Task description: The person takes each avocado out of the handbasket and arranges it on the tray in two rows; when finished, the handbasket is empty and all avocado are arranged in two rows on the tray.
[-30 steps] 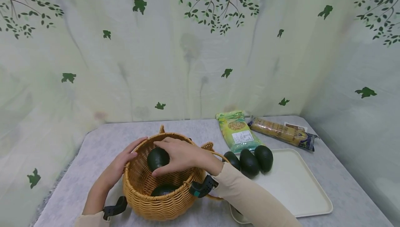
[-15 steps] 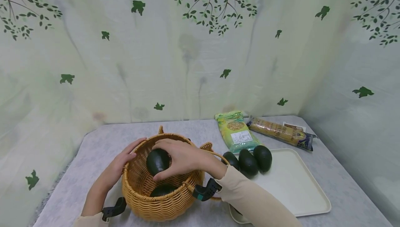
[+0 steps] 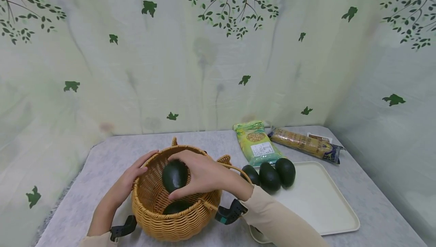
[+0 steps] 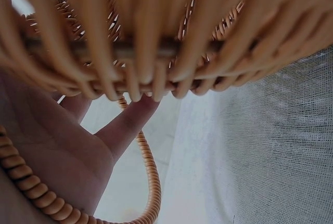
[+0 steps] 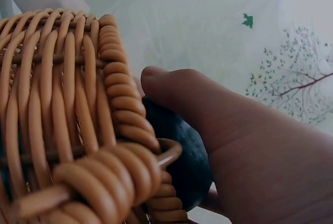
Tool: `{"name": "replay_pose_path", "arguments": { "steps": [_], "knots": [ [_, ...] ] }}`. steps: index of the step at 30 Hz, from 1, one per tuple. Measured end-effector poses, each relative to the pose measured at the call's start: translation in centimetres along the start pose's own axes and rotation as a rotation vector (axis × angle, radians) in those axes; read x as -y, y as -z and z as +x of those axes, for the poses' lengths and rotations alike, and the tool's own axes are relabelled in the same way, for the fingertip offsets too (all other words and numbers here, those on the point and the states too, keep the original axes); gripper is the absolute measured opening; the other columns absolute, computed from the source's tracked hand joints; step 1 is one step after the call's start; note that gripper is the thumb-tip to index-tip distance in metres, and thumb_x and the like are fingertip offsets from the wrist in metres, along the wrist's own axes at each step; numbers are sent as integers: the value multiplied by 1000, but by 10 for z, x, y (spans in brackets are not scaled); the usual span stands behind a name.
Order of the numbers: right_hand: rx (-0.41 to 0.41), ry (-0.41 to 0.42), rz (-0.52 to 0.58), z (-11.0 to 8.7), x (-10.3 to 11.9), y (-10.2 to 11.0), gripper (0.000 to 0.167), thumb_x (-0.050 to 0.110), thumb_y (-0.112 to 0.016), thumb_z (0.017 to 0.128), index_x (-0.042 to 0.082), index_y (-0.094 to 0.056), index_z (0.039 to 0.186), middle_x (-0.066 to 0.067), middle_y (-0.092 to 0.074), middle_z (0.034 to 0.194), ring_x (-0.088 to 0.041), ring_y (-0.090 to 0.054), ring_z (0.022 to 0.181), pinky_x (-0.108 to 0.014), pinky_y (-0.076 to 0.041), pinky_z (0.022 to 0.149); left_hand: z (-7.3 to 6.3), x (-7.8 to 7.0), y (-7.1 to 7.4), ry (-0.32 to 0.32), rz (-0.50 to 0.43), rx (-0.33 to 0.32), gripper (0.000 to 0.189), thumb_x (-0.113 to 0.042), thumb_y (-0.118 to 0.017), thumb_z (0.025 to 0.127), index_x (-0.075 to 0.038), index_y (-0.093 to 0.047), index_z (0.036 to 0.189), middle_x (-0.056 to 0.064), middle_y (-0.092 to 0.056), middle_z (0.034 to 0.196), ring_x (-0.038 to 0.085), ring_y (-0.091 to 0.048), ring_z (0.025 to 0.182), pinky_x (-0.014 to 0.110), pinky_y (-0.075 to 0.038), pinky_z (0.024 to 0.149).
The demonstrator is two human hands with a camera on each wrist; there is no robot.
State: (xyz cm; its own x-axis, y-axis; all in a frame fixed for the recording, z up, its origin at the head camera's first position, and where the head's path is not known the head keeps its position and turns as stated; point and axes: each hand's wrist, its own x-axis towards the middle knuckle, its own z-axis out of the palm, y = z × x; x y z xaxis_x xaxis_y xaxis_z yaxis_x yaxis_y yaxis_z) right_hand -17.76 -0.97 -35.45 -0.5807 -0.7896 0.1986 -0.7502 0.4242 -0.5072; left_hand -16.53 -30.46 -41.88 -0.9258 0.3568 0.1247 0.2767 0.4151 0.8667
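Note:
My right hand (image 3: 207, 175) holds a dark green avocado (image 3: 174, 176) inside the mouth of a wicker basket (image 3: 175, 224), thumb on the near side and fingers on the far side. Below it another avocado (image 3: 178, 207) lies in the basket. In the right wrist view, the avocado (image 5: 179, 156) shows beyond the woven rim, under my thumb. My left hand (image 3: 127, 179) rests against the basket's left rim with its fingers extended. The left wrist view has the left thumb touching the rim from outside; the other fingertips are hidden there.
Three avocados (image 3: 270, 177) sit at the left end of a cream tray (image 3: 320, 201) on the right. Behind it lie a green-yellow bag (image 3: 257, 141) and a long pasta-like packet (image 3: 303, 143). The basket's handle (image 3: 240, 169) hangs to its right, by my right forearm.
My right hand and the avocado have shifted slightly right within the basket's mouth. The right wrist has moved right and nearer. My left hand stays at the rim.

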Motion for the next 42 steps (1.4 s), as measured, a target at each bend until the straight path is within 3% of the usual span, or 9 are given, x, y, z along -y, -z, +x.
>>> {"name": "replay_pose_path", "arguments": {
  "steps": [3,6,14,16,21,25,28,32,42],
  "knots": [
    [-9,-11,13,-4,1,1,89,63,-81,79,25,-46,151,6,-50,146,-6,-54,124,-23,-52,91,0,-1,-1,2,1,-1,52,-32,-29,113,-23,-28,164,15,-28,167,43,-32,147,72,-39,104],
    [-5,-8,33,-8,1,3,87,61,-81,80,28,-45,152,5,-47,149,-8,-54,123,-25,-52,91,0,-1,-1,1,-4,1,53,-32,-29,113,-22,-28,165,16,-27,167,48,-30,146,73,-39,104],
    [-5,23,122,-18,-2,8,85,53,-84,81,28,-44,152,7,-50,149,-8,-52,129,-27,-51,96,0,0,0,0,15,-1,52,-31,-29,113,-25,-29,164,12,-29,167,-7,-35,136,64,-40,106],
    [-15,20,138,-22,-2,10,85,53,-84,81,28,-44,152,7,-50,149,-8,-51,129,-28,-51,96,0,0,1,-1,20,-1,52,-31,-29,113,-25,-29,164,12,-29,167,-13,-35,133,60,-41,106],
    [-66,-18,180,-32,-1,14,84,56,-85,79,33,-46,149,11,-51,145,-6,-55,122,-27,-53,91,0,0,2,-2,22,-3,51,-31,-30,113,-26,-30,164,10,-29,167,-11,-35,134,35,-45,103],
    [-110,-47,191,-43,0,16,83,56,-85,78,34,-47,148,13,-54,143,-5,-58,119,-28,-54,90,0,1,1,-3,14,-5,52,-31,-30,113,-24,-29,164,12,-28,167,9,-35,145,51,-44,108],
    [-130,-58,183,-51,-1,18,84,56,-86,77,33,-48,148,13,-56,141,-4,-59,117,-30,-54,90,1,0,1,-7,5,-2,52,-31,-31,113,-24,-29,164,13,-28,167,7,-35,145,49,-44,109],
    [-145,-43,161,-60,-4,20,83,55,-87,77,33,-49,148,14,-58,138,-3,-60,116,-35,-53,95,1,-1,2,-12,1,4,51,-30,-31,113,-25,-30,164,12,-28,167,-14,-33,134,20,-43,99],
    [-186,-77,203,-78,-10,21,84,49,-90,75,32,-50,147,14,-57,139,-5,-58,123,-35,-54,97,0,0,2,-15,4,10,51,-29,-31,113,-24,-29,164,12,-28,167,-11,-32,137,23,-43,100]
  ]
}}
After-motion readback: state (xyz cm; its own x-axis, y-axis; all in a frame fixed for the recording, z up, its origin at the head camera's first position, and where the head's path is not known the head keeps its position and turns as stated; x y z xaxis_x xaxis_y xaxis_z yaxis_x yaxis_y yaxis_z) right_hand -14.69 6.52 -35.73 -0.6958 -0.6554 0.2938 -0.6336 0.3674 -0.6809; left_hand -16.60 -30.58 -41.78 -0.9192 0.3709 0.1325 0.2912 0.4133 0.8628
